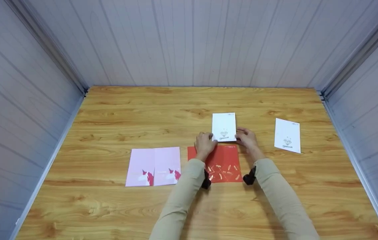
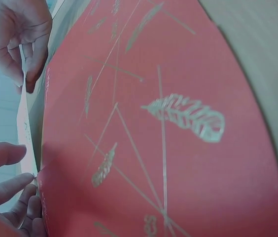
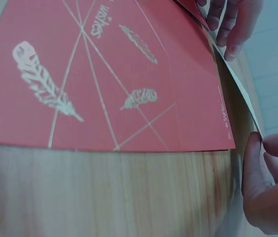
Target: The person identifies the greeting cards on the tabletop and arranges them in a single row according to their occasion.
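Observation:
In the head view a white card (image 1: 223,126) with a diamond drawing lies just beyond the red cards (image 1: 223,166). My left hand (image 1: 204,144) is at its lower left corner, thumb and fingers at the edge. At its lower right corner my right hand (image 1: 247,138) pinches the edge. The right wrist view shows the card (image 3: 240,91) edge-on, tilted, between the thumb and fingers of my right hand (image 3: 272,182). In the left wrist view, the thumb and a finger of my left hand (image 2: 6,192) stand apart beside the card (image 2: 25,133).
Two pink cards (image 1: 142,163) with a red and white print lie side by side at the left. Another white card (image 1: 287,135) with the same diamond drawing lies at the right. Panelled walls (image 1: 189,43) stand behind the wooden table (image 1: 125,116) and at both sides.

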`<state>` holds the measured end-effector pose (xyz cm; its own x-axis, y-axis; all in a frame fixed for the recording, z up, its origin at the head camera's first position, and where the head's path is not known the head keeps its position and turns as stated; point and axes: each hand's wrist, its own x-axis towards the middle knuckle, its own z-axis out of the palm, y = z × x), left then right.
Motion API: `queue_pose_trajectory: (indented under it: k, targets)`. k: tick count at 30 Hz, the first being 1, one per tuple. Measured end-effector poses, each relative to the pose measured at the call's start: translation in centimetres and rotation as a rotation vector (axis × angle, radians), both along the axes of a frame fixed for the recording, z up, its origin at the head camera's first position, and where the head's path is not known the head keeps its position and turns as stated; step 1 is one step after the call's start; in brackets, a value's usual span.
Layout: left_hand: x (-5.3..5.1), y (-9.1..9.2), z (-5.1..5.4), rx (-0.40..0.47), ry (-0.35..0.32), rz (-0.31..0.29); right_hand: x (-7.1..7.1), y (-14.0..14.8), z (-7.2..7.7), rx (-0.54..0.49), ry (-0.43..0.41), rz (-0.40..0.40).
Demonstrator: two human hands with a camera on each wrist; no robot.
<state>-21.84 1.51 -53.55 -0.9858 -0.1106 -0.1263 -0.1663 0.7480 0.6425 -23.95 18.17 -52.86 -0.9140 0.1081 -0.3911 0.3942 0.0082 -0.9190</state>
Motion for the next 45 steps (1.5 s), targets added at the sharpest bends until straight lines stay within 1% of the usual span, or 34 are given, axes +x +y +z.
queue_pose_trajectory:
  k: [8,16,18,21,27,30,33,41,45]
  targets:
    - [-0.1,-0.1,0.0,0.041,0.006,0.009,0.0,0.3,0.5,-0.044,-0.015,0.026]
    - [0.0,-0.5,0.0,0.116,0.026,0.011,0.1,0.7,0.3,-0.091,0.035,0.051]
    - [0.0,-0.5,0.0,0.124,0.024,0.010,0.2,0.8,0.3,-0.104,0.044,0.063]
    - [0.0,-0.5,0.0,0.127,0.029,0.010,0.4,0.9,0.4,-0.117,0.052,0.060]
    - [-0.1,-0.6,0.3,0.139,0.069,0.014,0.8,1.2,0.8,-0.205,0.081,0.084]
    - [-0.1,-0.6,0.6,0.165,0.083,0.011,1.0,1.5,1.0,-0.253,0.081,0.087]
    - [-0.2,-0.6,0.9,0.197,0.081,0.008,1.3,1.7,1.3,-0.281,0.078,0.091]
    - [-0.2,-0.6,1.5,0.238,0.092,0.009,1.7,2.2,1.4,-0.305,0.089,0.148]
    - [-0.2,-0.7,1.5,0.295,0.123,0.002,2.1,2.5,1.7,-0.306,0.079,0.173]
